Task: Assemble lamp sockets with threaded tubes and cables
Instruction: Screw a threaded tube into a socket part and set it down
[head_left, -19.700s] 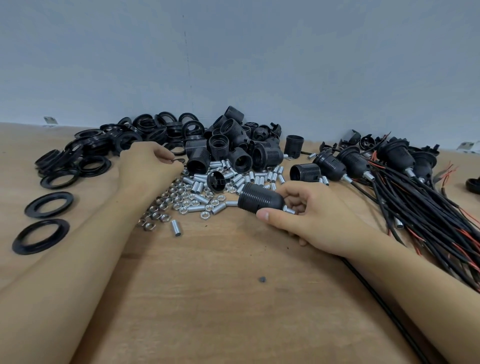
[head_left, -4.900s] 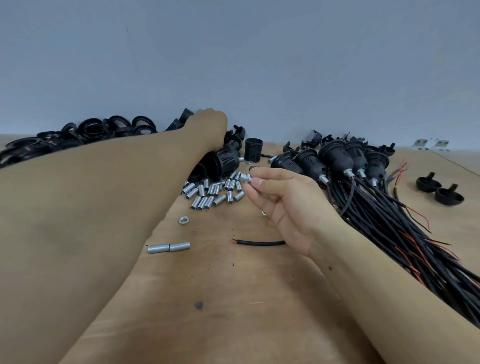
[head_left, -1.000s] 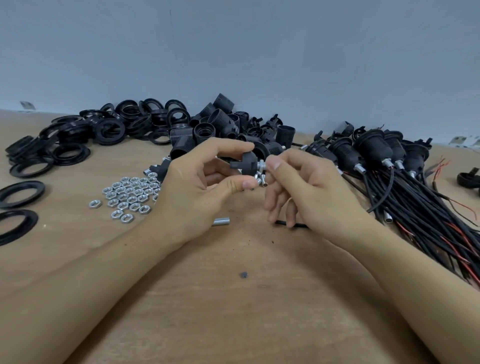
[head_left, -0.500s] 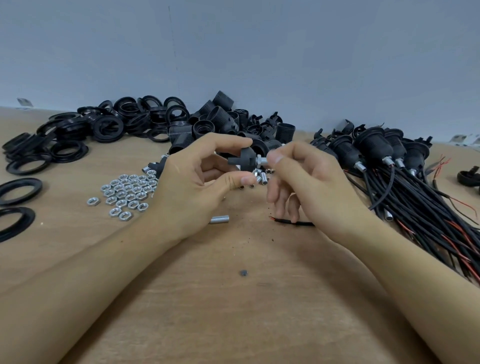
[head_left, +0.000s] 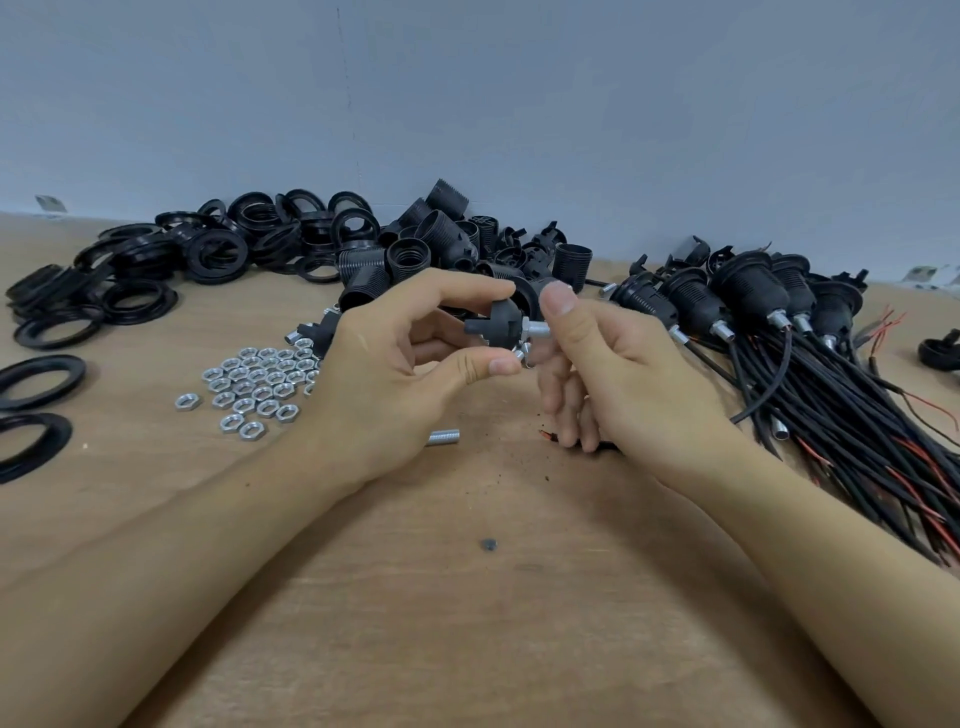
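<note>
Both hands sit slightly higher than half a second ago. Left hand (head_left: 400, 374) pinches the black plastic socket cap (head_left: 500, 326) above the table; right hand (head_left: 613, 374) pinches the short silver threaded tube (head_left: 537, 328) entering it. Misalignment risks cross-threading or a dropped tube.

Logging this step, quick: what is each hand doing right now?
Left hand: closed, pinching the black socket cap.
Right hand: closed, pinching the threaded tube at the cap's end.
</note>
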